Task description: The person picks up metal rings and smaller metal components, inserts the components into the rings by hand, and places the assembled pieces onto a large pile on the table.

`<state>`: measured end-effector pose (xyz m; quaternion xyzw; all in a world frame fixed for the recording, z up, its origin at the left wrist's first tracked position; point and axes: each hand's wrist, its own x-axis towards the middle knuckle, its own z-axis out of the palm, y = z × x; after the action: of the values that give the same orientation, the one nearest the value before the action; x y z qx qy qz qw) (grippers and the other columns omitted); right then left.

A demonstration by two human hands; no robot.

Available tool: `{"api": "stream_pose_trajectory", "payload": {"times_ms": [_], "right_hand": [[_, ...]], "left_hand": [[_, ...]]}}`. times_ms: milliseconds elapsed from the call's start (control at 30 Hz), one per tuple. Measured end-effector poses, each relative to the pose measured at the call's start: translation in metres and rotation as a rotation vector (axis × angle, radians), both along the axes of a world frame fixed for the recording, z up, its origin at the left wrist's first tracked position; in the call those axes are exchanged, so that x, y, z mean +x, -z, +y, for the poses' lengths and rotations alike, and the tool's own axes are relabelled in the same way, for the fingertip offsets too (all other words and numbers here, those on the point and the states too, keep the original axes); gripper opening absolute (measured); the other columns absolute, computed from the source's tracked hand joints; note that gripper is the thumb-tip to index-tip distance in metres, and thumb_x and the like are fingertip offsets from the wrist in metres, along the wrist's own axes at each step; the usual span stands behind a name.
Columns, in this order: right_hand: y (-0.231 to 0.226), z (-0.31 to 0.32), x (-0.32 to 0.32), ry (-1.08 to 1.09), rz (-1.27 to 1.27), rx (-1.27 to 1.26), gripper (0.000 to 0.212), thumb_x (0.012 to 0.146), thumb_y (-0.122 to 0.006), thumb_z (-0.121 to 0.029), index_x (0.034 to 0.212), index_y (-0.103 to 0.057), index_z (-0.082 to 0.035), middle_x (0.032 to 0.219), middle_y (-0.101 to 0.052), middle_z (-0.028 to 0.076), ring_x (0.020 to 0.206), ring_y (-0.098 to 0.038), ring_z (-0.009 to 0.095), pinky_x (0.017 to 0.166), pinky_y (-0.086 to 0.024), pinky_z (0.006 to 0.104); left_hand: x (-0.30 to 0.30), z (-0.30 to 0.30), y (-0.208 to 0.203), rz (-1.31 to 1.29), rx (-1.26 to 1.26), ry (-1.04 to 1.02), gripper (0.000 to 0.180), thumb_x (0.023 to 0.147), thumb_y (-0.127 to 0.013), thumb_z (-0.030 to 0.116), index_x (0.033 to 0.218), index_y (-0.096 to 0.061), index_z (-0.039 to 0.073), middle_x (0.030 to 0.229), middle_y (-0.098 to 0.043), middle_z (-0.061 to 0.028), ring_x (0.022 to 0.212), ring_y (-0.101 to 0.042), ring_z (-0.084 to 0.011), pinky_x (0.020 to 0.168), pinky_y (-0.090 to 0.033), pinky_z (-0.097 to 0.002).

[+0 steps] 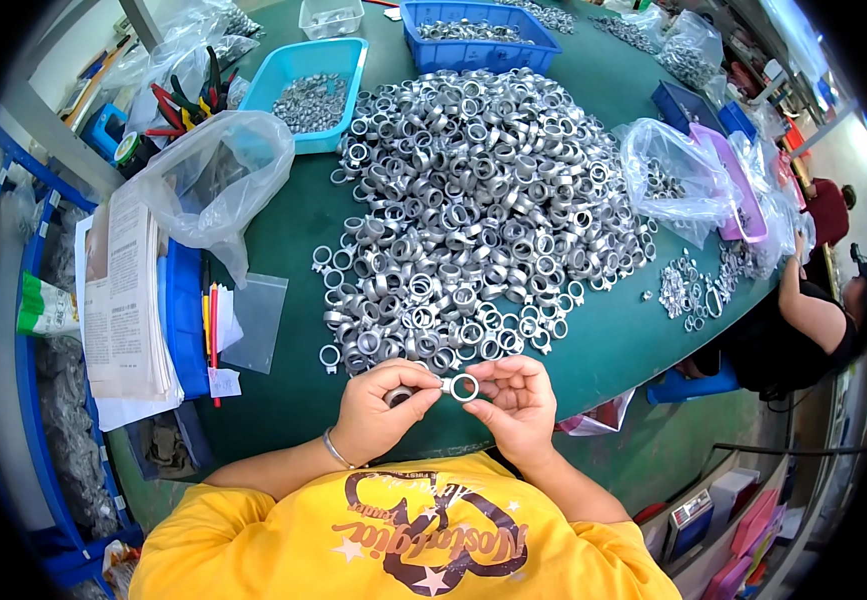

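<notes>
My left hand point(378, 412) and my right hand point(515, 408) meet at the table's front edge. Between their fingertips is a grey metal ring with a small side lug point(464, 388), its round opening facing up. The left thumb and finger pinch it at the lug, while the right thumb and fingers hold its opposite side. Another metal ring point(398, 396) is tucked in my left hand, partly hidden by the fingers. Just beyond my hands, a large heap of similar metal rings point(493, 200) covers the middle of the green table point(283, 225).
Left of the heap are a turquoise tray point(361, 60), an open plastic bag point(273, 150), pliers point(193, 105) and papers point(123, 310). A blue bin point(543, 58) stands behind. To the right are a pink tray point(718, 150), small loose parts point(688, 290) and a seated person point(803, 330).
</notes>
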<state>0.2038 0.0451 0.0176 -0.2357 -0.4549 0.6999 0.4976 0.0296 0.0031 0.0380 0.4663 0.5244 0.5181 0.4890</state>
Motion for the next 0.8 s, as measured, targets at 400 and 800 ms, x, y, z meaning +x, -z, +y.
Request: {"api": "stream_pose_trajectory", "payload": {"times_ms": [400, 800], "right_hand": [[-0.021, 0.006, -0.005, 0.098, -0.472, 0.703, 0.023, 0.065, -0.067, 0.009, 0.085, -0.058, 0.000, 0.093, -0.063, 0.015, 0.081, -0.060, 0.026, 0.072, -0.048, 0.0327], [-0.018, 0.057, -0.008, 0.137, -1.224, 0.886, 0.012, 0.067, -0.067, 0.001, 0.078, -0.062, -0.002, 0.082, -0.053, 0.010, 0.074, -0.051, 0.025, 0.063, -0.043, 0.0326]], "left_hand": [[0.004, 0.000, 0.024, -0.780, -0.466, 0.243, 0.028, 0.092, -0.046, 0.021, 0.100, -0.058, -0.003, 0.079, -0.059, -0.0085, 0.063, -0.055, -0.0136, 0.049, -0.043, -0.0219], [-0.008, 0.002, 0.025, -1.024, -0.434, 0.208, 0.031, 0.093, -0.041, 0.016, 0.116, -0.049, -0.004, 0.097, -0.061, -0.0165, 0.074, -0.062, -0.0184, 0.063, -0.054, -0.0278]]}}
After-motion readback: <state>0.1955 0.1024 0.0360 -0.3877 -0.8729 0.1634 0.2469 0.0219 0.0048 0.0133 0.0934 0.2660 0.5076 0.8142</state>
